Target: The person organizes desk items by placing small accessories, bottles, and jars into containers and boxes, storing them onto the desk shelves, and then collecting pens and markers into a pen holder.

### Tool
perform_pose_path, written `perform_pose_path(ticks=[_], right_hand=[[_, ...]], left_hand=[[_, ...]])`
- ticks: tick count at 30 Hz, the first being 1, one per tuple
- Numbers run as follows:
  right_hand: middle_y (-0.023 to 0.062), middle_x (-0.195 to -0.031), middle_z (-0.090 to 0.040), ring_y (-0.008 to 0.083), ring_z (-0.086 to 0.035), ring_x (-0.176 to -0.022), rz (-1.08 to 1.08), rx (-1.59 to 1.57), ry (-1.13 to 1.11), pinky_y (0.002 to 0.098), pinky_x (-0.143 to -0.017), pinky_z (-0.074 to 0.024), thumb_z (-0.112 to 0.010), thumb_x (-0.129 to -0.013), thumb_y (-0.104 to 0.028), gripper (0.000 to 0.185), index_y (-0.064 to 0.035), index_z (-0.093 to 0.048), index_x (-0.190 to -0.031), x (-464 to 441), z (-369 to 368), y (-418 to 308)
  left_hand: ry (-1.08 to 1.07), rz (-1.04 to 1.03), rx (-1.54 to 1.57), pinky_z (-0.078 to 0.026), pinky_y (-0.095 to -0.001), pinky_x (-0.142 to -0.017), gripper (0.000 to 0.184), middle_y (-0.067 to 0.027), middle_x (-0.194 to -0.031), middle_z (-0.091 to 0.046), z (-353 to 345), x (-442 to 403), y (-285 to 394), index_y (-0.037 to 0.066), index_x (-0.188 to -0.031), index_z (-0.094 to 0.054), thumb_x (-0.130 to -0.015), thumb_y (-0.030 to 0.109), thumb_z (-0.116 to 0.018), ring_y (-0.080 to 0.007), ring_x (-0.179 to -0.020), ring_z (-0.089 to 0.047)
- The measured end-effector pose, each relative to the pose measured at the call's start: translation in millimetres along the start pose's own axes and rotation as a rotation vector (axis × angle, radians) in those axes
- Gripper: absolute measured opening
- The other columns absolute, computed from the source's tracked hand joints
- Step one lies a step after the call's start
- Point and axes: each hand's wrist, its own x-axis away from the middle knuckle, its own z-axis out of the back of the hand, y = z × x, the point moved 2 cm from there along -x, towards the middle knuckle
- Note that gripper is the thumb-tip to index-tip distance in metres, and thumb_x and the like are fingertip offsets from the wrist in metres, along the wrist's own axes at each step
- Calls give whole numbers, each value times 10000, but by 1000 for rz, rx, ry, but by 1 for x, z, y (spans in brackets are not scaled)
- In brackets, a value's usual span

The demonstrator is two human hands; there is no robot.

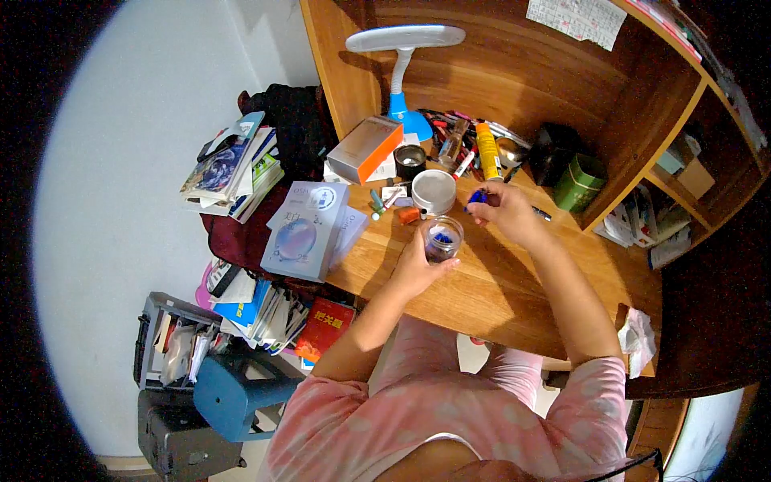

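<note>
My left hand (424,267) is wrapped round a small clear jar (443,239), its open mouth facing up. Small dark-blue pieces (442,238) lie inside it. My right hand (506,210), to the right of the jar and a little higher, is closed with its fingertips on a small blue object (479,198); its kind is too small to make out. Behind the jar stands a round white tub (434,192). A small orange item (408,215) lies left of the jar, beside a slim greenish tube (377,201).
A lamp (405,40), an orange-and-grey box (366,149), pens (442,120), a yellow bottle (488,151) and a green tin (580,183) line the desk's back. Boxes (309,229) stand at the left edge. A blue stool (241,394) and books (265,313) are on the left.
</note>
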Motion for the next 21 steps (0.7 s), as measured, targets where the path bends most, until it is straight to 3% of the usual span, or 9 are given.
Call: perform_pose_path(ticks=[1,4,8,9,15,18,21], right_hand=[[22,-799,-618,73,-574,-699,-13,-154,-31,235,-618,-494,-658,-879,-16,139,-8,-627,-1014,0,-7,-6],[14,-801,-620,87,-582,-694,15,-179,-142,233,-623,-498,-665,-873,-13,146,-18,-630,-1015,3,-24,-18],[15,-875,-643,81,-572,-754,71,-20,-151,234,-673,-495,-691,-852,-14,201,-6,-637,-1045,1,-34,-3],[34,-927,-684,104,-603,-832,35,-103,-163,277,-769,-505,-717,-822,-42,231,-10,-664,-1044,4,-33,-4],[39,-944,-684,111,-591,-812,7,-55,11,268,-767,-495,-720,-822,-46,283,-22,-670,-1100,18,-22,-8],[-3,-954,-656,63,-536,-759,33,-80,33,226,-701,-477,-710,-834,-21,311,-26,-637,-1136,31,-16,13],[28,-987,-666,110,-578,-854,27,34,74,260,-773,-489,-712,-827,-39,291,-32,-647,-1111,53,-11,30]], left_hand=[[-2,-13,25,-432,-402,-1001,834,-207,-1285,-519,0,0,1,35,-1383,-327,-740,216,-827,-314,-1187,-539],[-9,-6,70,-432,-396,-999,824,-195,-1282,-517,2,0,12,37,-1379,-334,-737,194,-827,-295,-1180,-542],[5,33,-88,-431,-386,-999,812,-181,-1283,-512,9,2,37,36,-1371,-347,-729,162,-829,-272,-1176,-540],[13,20,-164,-429,-383,-1000,810,-179,-1284,-511,11,2,41,35,-1369,-350,-727,156,-829,-268,-1178,-537],[-1,48,68,-422,-383,-1012,828,-186,-1291,-512,1,0,15,31,-1382,-340,-728,182,-825,-289,-1198,-523],[7,23,-79,-429,-388,-1007,856,-195,-1296,-520,2,2,15,32,-1389,-331,-719,209,-834,-299,-1193,-537],[5,75,-59,-434,-396,-1004,882,-209,-1305,-523,0,3,13,31,-1392,-326,-708,232,-846,-307,-1203,-542]])
